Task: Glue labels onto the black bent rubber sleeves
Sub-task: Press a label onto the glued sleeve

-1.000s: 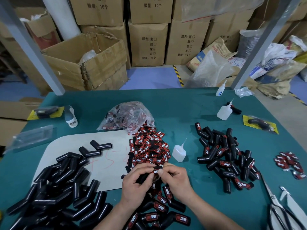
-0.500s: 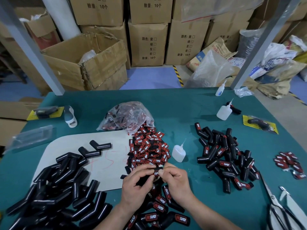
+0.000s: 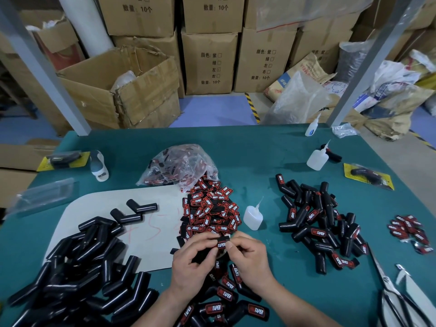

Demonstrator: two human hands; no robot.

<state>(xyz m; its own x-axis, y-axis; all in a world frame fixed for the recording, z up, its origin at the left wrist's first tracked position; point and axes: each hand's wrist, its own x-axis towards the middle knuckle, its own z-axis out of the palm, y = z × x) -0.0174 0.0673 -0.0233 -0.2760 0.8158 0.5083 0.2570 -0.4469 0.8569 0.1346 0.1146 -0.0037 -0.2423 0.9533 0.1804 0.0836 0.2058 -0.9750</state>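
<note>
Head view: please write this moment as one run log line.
step: label onto sleeve | left hand: holds sleeve | right hand: pinches label | glue bottle: upright, untouched

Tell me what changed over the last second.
Nothing visibly moved. The left hand keeps gripping the black bent sleeve and the right hand keeps pinching the TAPER label onto its end; nothing was taken up or let go. The loose label pile, the nearest glue bottle, the unlabelled sleeve pile and the labelled sleeve pile lie as before.
</note>
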